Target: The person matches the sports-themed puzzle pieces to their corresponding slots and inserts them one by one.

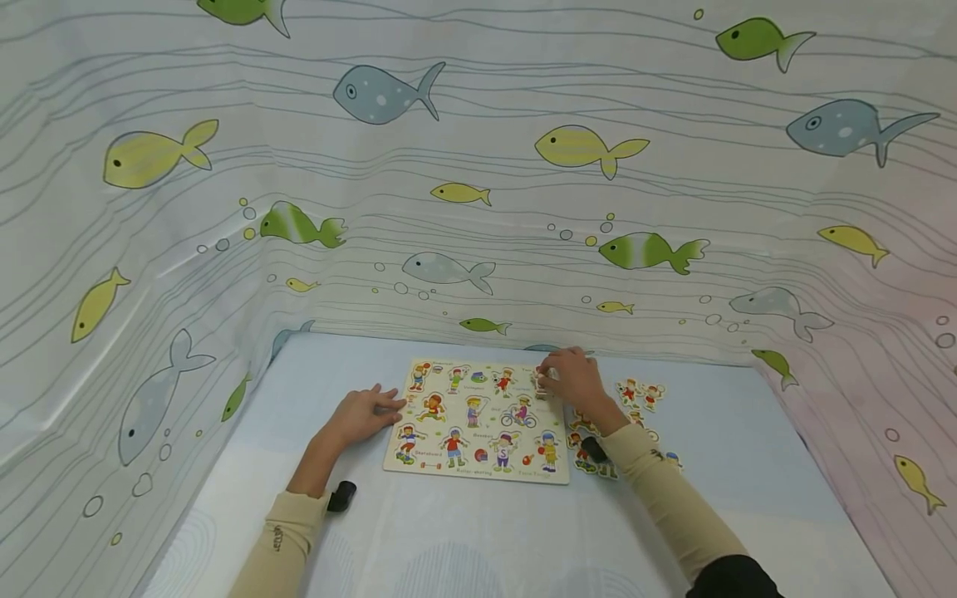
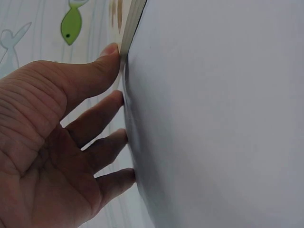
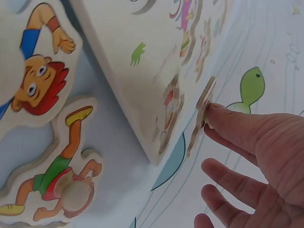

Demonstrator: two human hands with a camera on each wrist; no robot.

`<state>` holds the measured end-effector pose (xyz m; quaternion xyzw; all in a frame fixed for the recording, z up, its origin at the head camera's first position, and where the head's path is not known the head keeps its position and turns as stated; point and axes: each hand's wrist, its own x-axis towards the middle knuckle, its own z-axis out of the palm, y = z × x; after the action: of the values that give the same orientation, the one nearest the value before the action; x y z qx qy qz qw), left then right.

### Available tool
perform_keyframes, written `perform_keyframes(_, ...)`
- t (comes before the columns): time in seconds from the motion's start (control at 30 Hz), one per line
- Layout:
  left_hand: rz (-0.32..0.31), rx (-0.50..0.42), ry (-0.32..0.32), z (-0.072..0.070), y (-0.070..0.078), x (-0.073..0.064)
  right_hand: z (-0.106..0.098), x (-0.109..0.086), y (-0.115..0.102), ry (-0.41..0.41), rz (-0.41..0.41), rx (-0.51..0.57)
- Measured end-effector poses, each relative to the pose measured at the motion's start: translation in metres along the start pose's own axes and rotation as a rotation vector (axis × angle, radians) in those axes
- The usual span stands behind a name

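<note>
A wooden peg-puzzle board (image 1: 454, 415) with cartoon children at sports lies on the table. My left hand (image 1: 362, 415) is at its left side. In the left wrist view the thumb (image 2: 108, 57) touches the board's edge, while the other fingers reach down to the table. Over the board's upper right corner, my right hand (image 1: 577, 382) pinches a puzzle piece (image 3: 202, 114) between thumb and forefinger. That piece is seen edge-on in the right wrist view, apart from the board, so its picture is hidden. Near it, a figure-shaped recess (image 3: 168, 116) shows in the board's corner.
Several loose puzzle pieces (image 1: 640, 393) lie right of the board, partly hidden by my right forearm. One shows a running child (image 3: 57, 183); beside it is a red-haired figure (image 3: 40, 88). A fish-patterned sheet (image 1: 516, 232) rises behind the pale table (image 1: 374, 531).
</note>
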<state>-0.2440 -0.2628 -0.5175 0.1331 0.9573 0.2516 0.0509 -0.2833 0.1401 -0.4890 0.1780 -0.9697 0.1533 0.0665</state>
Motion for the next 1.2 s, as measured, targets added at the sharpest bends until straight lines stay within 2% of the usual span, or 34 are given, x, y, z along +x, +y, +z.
perform_keyframes(0.3, 0.011, -0.002, 0.003, -0.001, -0.001, 0.0, 0.006, 0.008, -0.004, -0.001, 0.001, -0.003)
perform_keyframes(0.7, 0.003, -0.007, -0.003, -0.002, 0.001, 0.0, 0.006, 0.016, -0.022, -0.034, 0.023, 0.018)
perform_keyframes(0.93, 0.006, -0.018, 0.006, -0.002, 0.001, -0.001, 0.007, 0.021, -0.031, 0.003, -0.022, 0.023)
perform_keyframes(1.2, 0.013, -0.011, -0.002, -0.001, 0.001, -0.001, 0.005, 0.025, -0.044, 0.004, -0.057, 0.038)
